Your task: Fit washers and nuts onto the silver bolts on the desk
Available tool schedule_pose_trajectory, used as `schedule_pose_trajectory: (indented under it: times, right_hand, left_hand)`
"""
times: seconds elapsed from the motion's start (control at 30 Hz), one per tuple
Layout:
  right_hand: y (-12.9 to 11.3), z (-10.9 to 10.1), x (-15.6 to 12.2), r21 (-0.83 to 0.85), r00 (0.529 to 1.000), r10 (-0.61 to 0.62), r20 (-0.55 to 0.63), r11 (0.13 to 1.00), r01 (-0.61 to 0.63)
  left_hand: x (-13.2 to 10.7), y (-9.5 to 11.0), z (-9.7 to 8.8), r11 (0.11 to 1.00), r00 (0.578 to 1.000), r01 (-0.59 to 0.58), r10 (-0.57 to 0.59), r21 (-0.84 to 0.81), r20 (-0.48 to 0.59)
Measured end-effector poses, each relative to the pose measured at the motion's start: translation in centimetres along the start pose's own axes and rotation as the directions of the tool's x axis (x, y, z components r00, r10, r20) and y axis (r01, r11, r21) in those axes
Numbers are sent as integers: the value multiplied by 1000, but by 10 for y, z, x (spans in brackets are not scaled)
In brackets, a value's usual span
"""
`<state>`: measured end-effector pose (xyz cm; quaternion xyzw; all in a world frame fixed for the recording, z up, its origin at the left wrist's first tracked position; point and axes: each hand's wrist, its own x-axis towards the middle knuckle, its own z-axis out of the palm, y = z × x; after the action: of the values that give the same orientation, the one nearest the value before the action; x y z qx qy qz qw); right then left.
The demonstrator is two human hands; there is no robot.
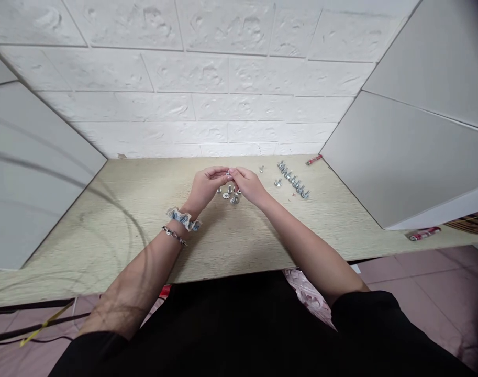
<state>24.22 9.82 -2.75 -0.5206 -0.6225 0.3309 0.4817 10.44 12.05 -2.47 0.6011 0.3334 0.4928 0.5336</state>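
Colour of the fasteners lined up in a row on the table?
Silver-grey, shiny metal; the row of fasteners shows in the head view.

Through the head camera I look forward and down over the black shirt point(231, 324) at bottom centre, near the wood-grain tabletop point(226, 246), facing the white brick-patterned wall point(211, 78) across the top.

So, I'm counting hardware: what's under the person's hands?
Silver metal bolts and a round silver washer show on the pale wooden table; whatever the left hand and right hand cover is hidden.
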Motion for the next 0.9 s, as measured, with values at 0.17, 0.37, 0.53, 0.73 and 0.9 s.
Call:
schedule_pose_trajectory:
  times: [0.17, 0.37, 0.53, 0.73, 0.9]
  right_hand:
    - [-4, 2, -3, 0, 996, -86, -36, 996, 86]
    - [-4, 2, -2, -78, 972, -215, -92, 975, 209]
    - [-4, 2, -1, -69, 967, -244, -68, 968, 240]
    - [0, 3, 0, -34, 955, -292, -57, 956, 290]
    - [1, 1, 4, 57, 974, -180, -139, 980, 190]
  left_hand:
    - [0, 2, 0, 998, 997, 55, -57, -30, -46]
    - [0, 2, 0, 984, 991, 130, -133, -126, -16]
    - [0, 5, -2, 964, 983, 180, -184, -194, -3]
    - [0, 6, -1, 949, 982, 184, -186, -255, 16]
    - [0, 6, 0, 951, 984, 173, -179, -257, 1]
